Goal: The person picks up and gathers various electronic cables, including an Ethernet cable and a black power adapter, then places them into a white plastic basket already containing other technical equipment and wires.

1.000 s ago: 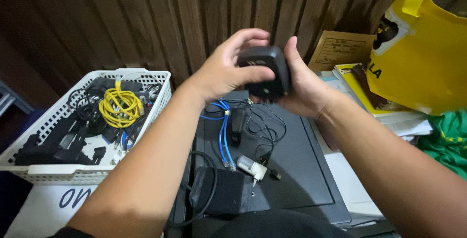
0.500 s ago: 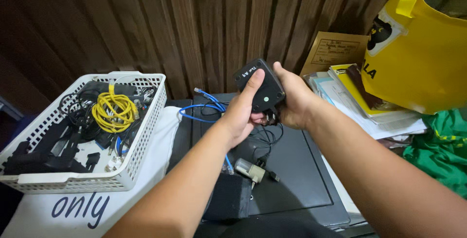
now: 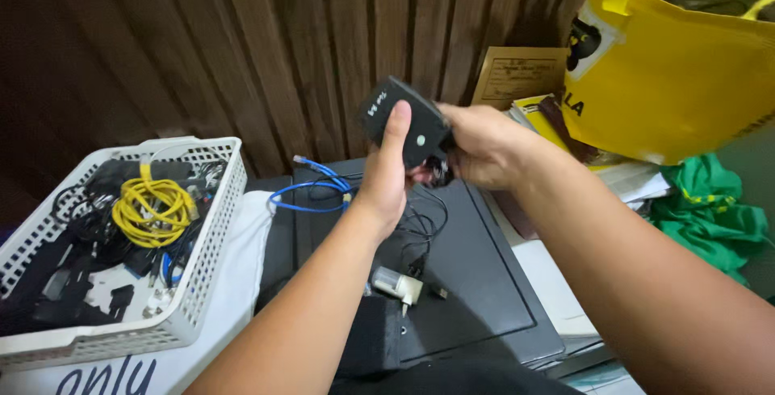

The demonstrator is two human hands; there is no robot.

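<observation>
**Adapter held up in both my hands**

Adapter (image 3: 404, 120), a black box, sits tilted between my hands above the dark desk (image 3: 484, 282). My left hand (image 3: 387, 173) is closed around its near side, thumb pressed flat up its face. My right hand (image 3: 480, 144) is curled shut on its other end, gripping it and the thin black cord (image 3: 428, 217) that trails down to the desk. Below lie a blue cable (image 3: 311, 193) and a small white plug (image 3: 395, 286). Left stands a white basket (image 3: 206, 282) with a yellow cable (image 3: 149, 213); right, a yellow bag (image 3: 678, 88).
</observation>
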